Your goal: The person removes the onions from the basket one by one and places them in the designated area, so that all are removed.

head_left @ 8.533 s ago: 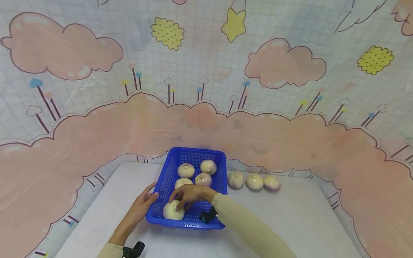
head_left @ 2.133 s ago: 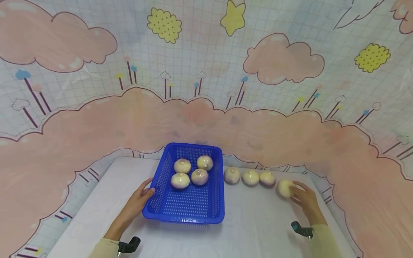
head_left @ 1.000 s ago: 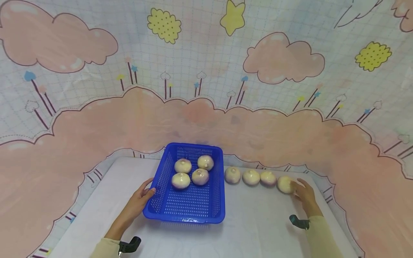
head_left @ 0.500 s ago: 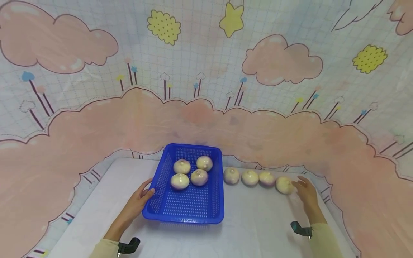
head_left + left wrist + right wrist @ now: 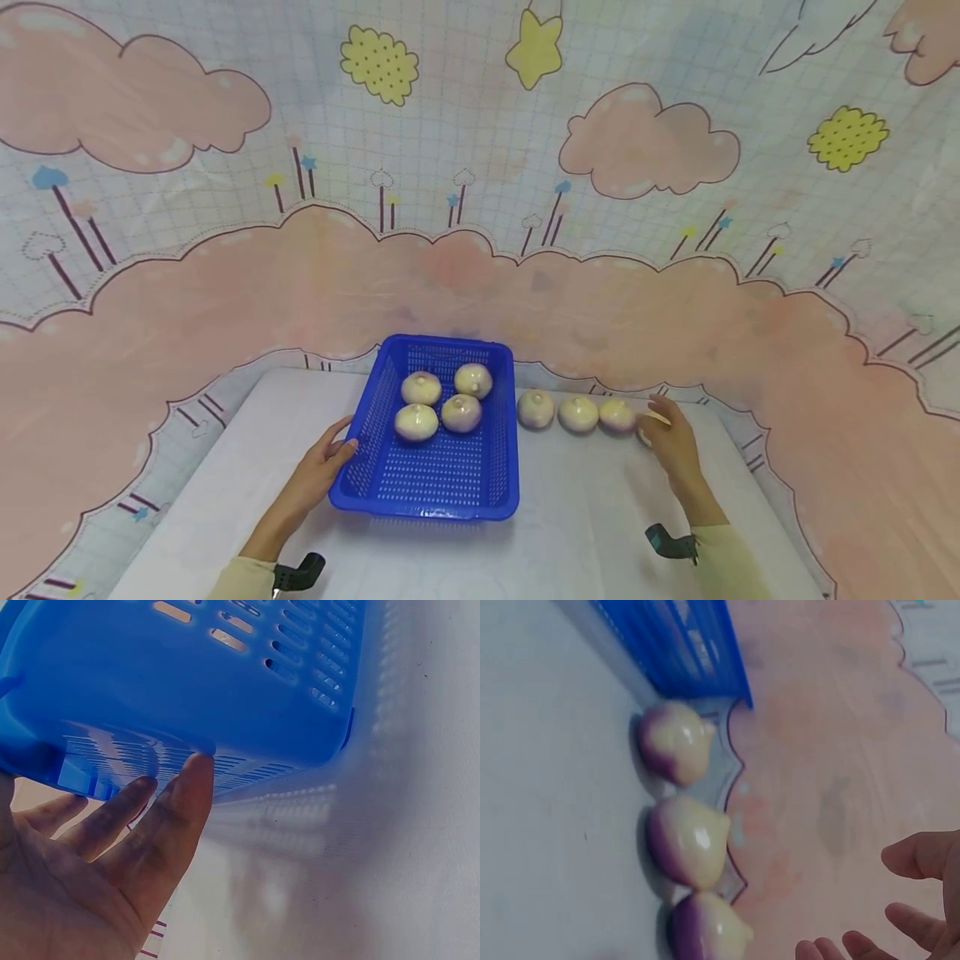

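A blue perforated plastic basket (image 5: 431, 510) holds several glossy white-and-purple turnips (image 5: 416, 423) grouped toward its far end. My left hand (image 5: 318, 467) grips its left rim, thumb at the edge; in the left wrist view the fingers (image 5: 161, 832) reach along the outer wall. To the right of the basket, more turnips (image 5: 578, 414) stand in a row. Over the row's right end hovers my right hand (image 5: 675, 446), its spread fingers partly covering the last turnip (image 5: 645, 433). The right wrist view shows nothing between those fingers (image 5: 919, 855), with row turnips (image 5: 690, 841) beside them.
The white table (image 5: 585, 533) ends at a patterned cloth backdrop (image 5: 450, 283) right behind the basket and the row. Dark wrist cameras (image 5: 300, 572) stick out from both wrists.
Earlier, my right hand took a turnip from the basket's near end and set it at the row's right end. It has since let go and moved left over it. The left hand stays at the basket.
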